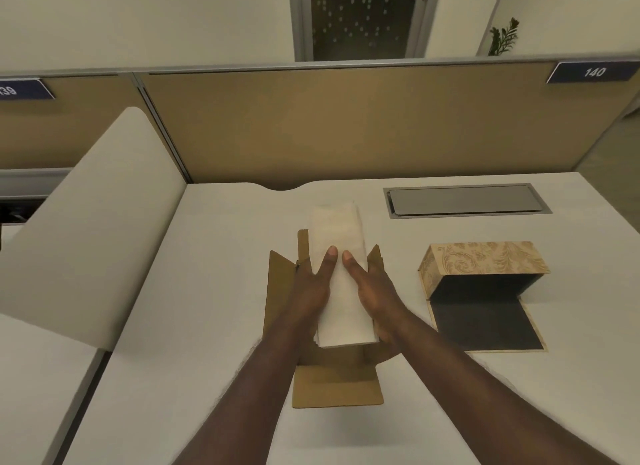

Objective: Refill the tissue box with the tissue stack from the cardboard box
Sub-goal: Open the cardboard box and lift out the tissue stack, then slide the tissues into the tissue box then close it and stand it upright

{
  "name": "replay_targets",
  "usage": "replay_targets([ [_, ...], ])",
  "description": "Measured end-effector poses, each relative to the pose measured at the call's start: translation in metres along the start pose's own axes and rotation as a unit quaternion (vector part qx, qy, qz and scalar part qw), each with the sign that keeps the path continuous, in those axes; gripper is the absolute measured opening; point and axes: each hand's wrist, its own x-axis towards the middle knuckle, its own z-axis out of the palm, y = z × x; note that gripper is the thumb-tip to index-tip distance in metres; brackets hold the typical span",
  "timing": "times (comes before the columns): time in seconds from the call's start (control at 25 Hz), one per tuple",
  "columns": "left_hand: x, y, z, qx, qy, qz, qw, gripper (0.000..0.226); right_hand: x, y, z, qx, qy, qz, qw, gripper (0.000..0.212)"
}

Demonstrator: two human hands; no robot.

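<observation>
A white tissue stack (339, 236) is held lengthwise above the open brown cardboard box (334, 385), whose flaps spread out on the white desk. My left hand (311, 291) grips the stack's left side and my right hand (374, 291) its right side, fingers laid over the top. To the right stands the tissue box (485, 260), gold-patterned outside and dark inside, lying open with its dark flap (485, 326) flat on the desk toward me.
A grey cable hatch (464, 201) is set into the desk (225, 257) behind the tissue box. A tan partition wall (346, 125) runs along the back. A white side divider (90, 229) rises at the left.
</observation>
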Motion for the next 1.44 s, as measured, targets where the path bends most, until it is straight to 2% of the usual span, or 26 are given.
replay_targets([
  [0.12, -0.009, 0.022, 0.013, 0.003, 0.001, 0.037, 0.999, 0.066, -0.005, -0.019, -0.017, 0.017, 0.0, -0.016, 1.0, 0.066],
  [0.2, -0.013, 0.035, 0.024, 0.005, -0.005, 0.057, 0.998, 0.063, -0.007, -0.029, -0.03, 0.023, 0.002, -0.029, 0.999, 0.068],
  [0.36, -0.016, 0.06, 0.05, -0.016, -0.041, 0.102, 0.994, 0.057, -0.009, -0.045, -0.056, 0.047, 0.015, -0.069, 0.996, 0.054],
  [0.48, -0.016, 0.073, 0.076, -0.022, -0.059, 0.103, 0.993, 0.064, -0.008, -0.054, -0.085, 0.068, 0.039, -0.094, 0.992, 0.04],
  [0.68, -0.015, 0.078, 0.127, -0.022, -0.093, 0.101, 0.99, 0.064, -0.009, -0.048, -0.136, 0.092, 0.053, -0.099, 0.989, 0.035],
  [0.88, -0.012, 0.058, 0.178, 0.011, -0.119, 0.075, 0.99, 0.06, -0.007, -0.021, -0.186, 0.156, 0.048, -0.033, 0.986, 0.052],
  [1.08, -0.008, 0.015, 0.223, 0.027, -0.163, 0.03, 0.986, 0.054, -0.001, 0.025, -0.228, 0.212, 0.037, 0.048, 0.975, 0.059],
  [1.36, -0.009, -0.042, 0.246, 0.037, -0.222, -0.037, 0.974, 0.048, 0.003, 0.09, -0.258, 0.316, 0.033, 0.09, 0.944, 0.045],
  [1.44, -0.01, -0.056, 0.248, 0.044, -0.23, -0.064, 0.97, 0.05, 0.004, 0.106, -0.261, 0.326, 0.043, 0.113, 0.937, 0.049],
])
